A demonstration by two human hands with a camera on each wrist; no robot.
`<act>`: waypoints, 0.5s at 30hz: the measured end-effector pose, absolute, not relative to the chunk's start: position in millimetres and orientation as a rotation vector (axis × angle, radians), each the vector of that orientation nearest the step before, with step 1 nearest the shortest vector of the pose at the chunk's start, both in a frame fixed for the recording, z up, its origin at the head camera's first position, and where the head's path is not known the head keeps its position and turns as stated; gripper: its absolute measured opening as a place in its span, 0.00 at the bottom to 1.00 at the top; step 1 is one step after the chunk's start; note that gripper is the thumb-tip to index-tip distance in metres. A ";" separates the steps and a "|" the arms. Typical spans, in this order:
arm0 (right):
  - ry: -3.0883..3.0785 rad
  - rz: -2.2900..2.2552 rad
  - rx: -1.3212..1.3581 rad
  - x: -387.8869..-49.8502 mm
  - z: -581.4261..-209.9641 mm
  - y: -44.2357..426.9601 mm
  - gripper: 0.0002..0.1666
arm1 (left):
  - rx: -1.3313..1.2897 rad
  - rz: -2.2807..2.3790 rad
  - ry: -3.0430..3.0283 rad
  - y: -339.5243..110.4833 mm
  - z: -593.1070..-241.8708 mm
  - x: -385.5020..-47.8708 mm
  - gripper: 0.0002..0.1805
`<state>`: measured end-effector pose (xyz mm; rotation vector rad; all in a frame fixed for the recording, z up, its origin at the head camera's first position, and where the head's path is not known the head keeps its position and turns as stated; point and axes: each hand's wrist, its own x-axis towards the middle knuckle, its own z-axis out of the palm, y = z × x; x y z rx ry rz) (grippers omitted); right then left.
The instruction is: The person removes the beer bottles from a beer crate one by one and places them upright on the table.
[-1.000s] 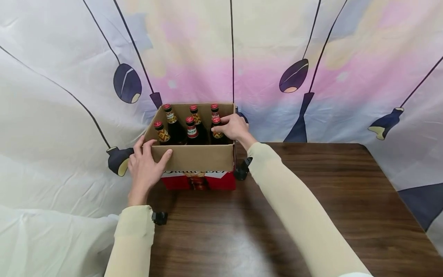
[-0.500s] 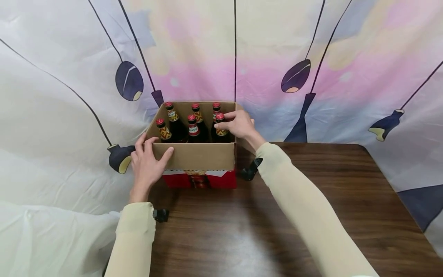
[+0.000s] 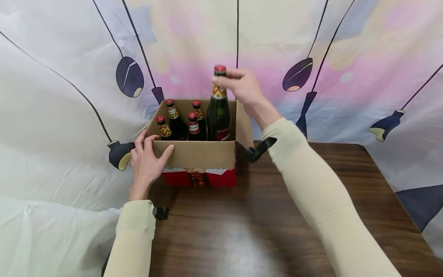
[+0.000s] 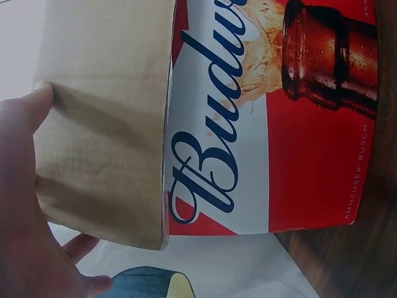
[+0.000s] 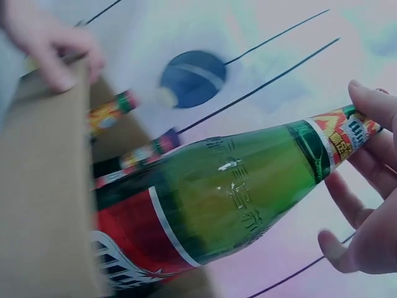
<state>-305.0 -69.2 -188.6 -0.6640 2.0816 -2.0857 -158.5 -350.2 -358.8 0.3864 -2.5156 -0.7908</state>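
A green glass beer bottle (image 3: 219,111) with a red cap stands partly raised out of the cardboard beer box (image 3: 200,154); its lower part is hidden behind the front flap. My right hand (image 3: 244,87) pinches its neck between thumb and fingers. In the right wrist view the bottle (image 5: 217,195) shows a red label low on its body. My left hand (image 3: 147,166) grips the box's front left corner, thumb on the brown flap (image 4: 105,124) and fingertips over the left side. Several other capped bottles (image 3: 194,127) remain upright inside the box.
The box stands on a dark wooden table (image 3: 221,227), close to a printed cloth backdrop (image 3: 270,38). A side flap (image 3: 244,125) sticks out at the box's right. White cloth (image 3: 52,234) lies at the lower left.
My right hand has risen, lifting the front right bottle partly out of the box. My left hand keeps its hold on the box corner.
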 end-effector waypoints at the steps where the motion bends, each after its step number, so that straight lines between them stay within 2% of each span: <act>1: 2.077 -2.106 -0.679 -305.2 -177.9 -67.0 0.22 | 0.383 -0.786 -2.516 -350.3 -358.4 -158.5 0.40; 9: 2.151 -2.196 -0.716 -303.0 -109.0 -42.2 0.18 | 0.384 -0.747 -2.526 -352.8 -355.3 -154.5 0.40; 15: 2.354 -2.107 -0.743 -302.8 -87.9 -27.6 0.14 | 0.391 -0.754 -2.541 -354.5 -357.7 -147.4 0.41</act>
